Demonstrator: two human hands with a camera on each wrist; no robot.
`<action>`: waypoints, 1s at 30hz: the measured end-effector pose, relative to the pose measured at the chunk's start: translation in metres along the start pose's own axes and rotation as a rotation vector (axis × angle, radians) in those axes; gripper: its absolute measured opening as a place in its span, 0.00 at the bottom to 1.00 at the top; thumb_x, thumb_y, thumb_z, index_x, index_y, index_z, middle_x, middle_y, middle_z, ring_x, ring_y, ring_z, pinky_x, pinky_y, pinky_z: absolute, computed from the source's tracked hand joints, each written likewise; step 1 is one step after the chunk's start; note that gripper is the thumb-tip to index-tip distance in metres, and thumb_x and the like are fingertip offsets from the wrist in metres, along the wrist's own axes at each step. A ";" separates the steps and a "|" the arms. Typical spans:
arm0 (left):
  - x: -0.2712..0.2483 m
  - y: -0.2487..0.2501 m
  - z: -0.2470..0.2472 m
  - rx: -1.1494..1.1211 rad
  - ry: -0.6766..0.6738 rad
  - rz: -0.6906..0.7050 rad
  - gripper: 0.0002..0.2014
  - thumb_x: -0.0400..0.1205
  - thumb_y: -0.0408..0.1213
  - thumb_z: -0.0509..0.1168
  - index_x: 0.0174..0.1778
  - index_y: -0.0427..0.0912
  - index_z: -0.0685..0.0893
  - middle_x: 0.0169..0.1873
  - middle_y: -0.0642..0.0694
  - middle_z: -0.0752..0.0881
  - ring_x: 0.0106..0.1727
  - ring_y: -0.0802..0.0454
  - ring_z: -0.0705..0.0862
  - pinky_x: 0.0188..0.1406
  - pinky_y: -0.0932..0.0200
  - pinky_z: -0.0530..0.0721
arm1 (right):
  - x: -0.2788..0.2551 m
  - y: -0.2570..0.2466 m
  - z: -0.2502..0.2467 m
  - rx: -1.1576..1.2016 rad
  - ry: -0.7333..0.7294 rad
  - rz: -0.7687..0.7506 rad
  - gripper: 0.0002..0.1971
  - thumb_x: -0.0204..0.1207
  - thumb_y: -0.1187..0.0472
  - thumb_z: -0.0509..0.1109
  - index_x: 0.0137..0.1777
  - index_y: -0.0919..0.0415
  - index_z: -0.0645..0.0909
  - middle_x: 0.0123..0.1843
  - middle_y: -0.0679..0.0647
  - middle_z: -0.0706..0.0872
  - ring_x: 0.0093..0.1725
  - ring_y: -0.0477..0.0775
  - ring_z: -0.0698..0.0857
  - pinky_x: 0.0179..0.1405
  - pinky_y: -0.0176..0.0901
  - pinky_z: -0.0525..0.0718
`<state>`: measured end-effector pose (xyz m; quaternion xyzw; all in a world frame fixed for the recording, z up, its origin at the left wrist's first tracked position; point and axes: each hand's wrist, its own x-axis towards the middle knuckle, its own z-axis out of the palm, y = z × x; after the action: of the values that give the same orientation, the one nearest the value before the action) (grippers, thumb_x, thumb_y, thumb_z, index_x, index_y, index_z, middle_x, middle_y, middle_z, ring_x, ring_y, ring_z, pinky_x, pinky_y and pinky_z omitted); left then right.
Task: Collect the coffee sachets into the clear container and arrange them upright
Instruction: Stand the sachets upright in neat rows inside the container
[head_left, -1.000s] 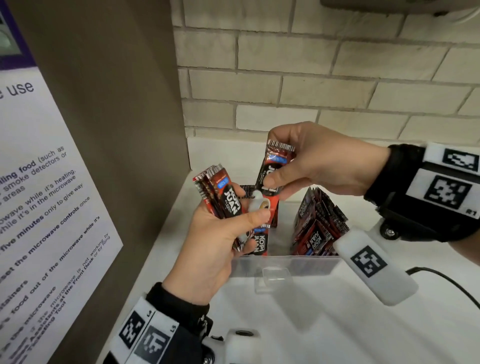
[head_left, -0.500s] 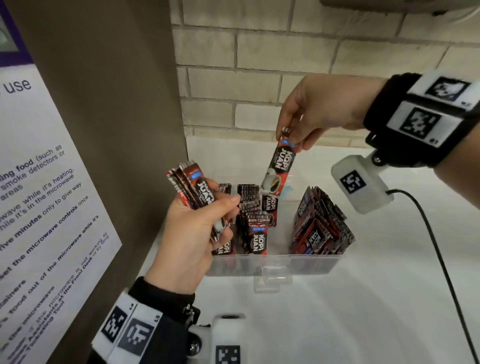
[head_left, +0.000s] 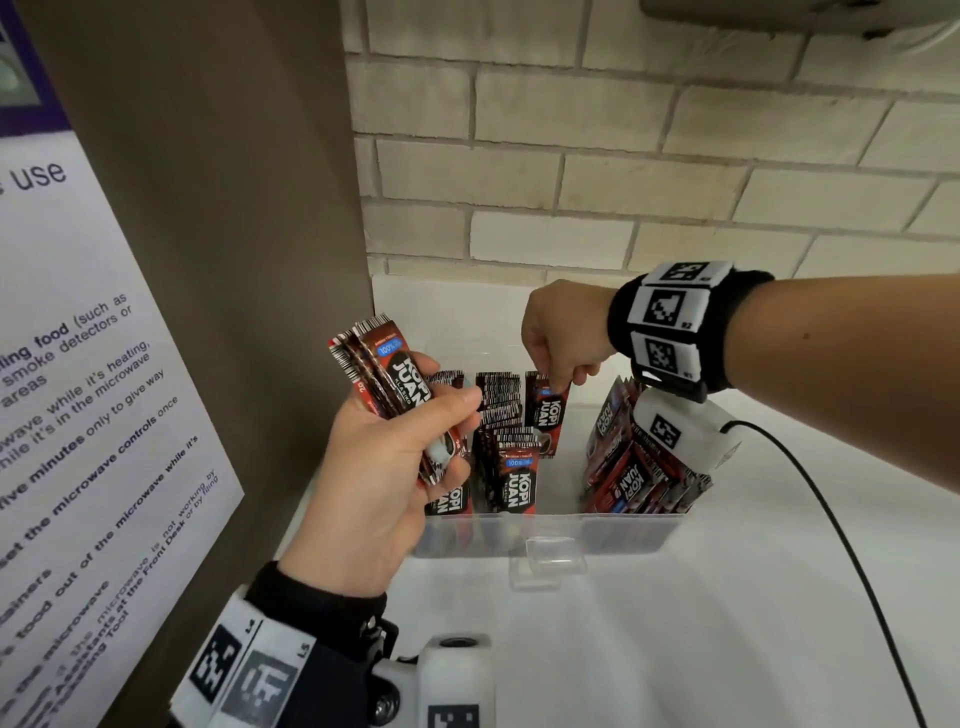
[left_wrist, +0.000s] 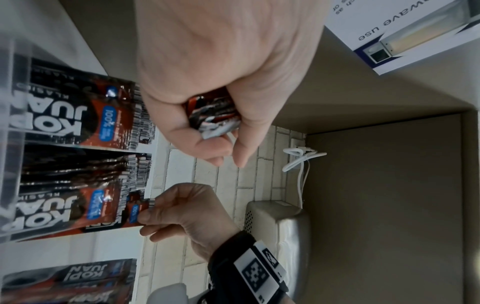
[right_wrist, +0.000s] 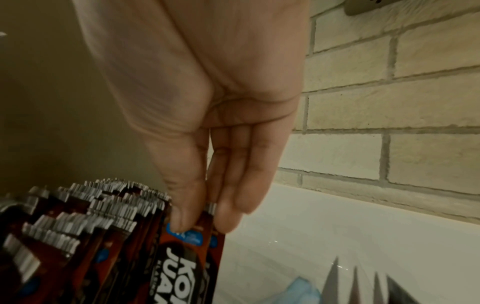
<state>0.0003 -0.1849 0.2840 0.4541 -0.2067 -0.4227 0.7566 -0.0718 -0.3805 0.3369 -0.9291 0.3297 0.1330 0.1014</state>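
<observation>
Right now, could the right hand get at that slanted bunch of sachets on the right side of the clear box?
Probably yes. The right hand hovers above the open-topped clear container, and nothing covers the leaning sachets. But it is pinching a single sachet, which it would likely need to let go first.

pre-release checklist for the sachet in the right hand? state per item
1. Right hand pinches the single sachet by its top edge: ok.
2. Sachet upright, inside the clear container: ok.
3. Sachet bottom seated on the container floor: cannot tell, hidden.
4. It stands behind the middle row, with a gap on the far side to tip into: not ok.
5. Left hand grips the spare bundle clear of the drop spot: ok.
6. Right-side stack upright: not ok, leaning.
</observation>
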 end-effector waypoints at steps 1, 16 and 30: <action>0.000 0.000 0.000 -0.002 0.001 -0.003 0.15 0.66 0.27 0.74 0.42 0.49 0.81 0.31 0.48 0.85 0.30 0.57 0.86 0.18 0.66 0.75 | 0.001 -0.001 0.001 -0.016 -0.004 0.003 0.08 0.65 0.69 0.80 0.34 0.64 0.82 0.26 0.56 0.85 0.25 0.50 0.84 0.27 0.39 0.84; -0.002 0.001 0.001 0.000 0.000 -0.027 0.16 0.63 0.28 0.74 0.42 0.48 0.81 0.31 0.48 0.85 0.32 0.57 0.86 0.18 0.66 0.76 | 0.005 0.000 0.008 -0.124 0.006 0.013 0.08 0.66 0.65 0.79 0.36 0.65 0.82 0.28 0.58 0.85 0.27 0.54 0.84 0.34 0.42 0.85; 0.000 0.004 -0.001 -0.078 0.004 -0.154 0.19 0.67 0.30 0.72 0.54 0.46 0.83 0.37 0.47 0.87 0.36 0.52 0.88 0.20 0.62 0.80 | -0.029 -0.015 -0.027 -0.049 0.073 0.118 0.12 0.70 0.62 0.78 0.48 0.70 0.85 0.37 0.57 0.89 0.36 0.56 0.89 0.38 0.47 0.88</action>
<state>0.0030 -0.1835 0.2868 0.4398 -0.1530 -0.4863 0.7394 -0.0792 -0.3594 0.3729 -0.9145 0.3840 0.1130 0.0585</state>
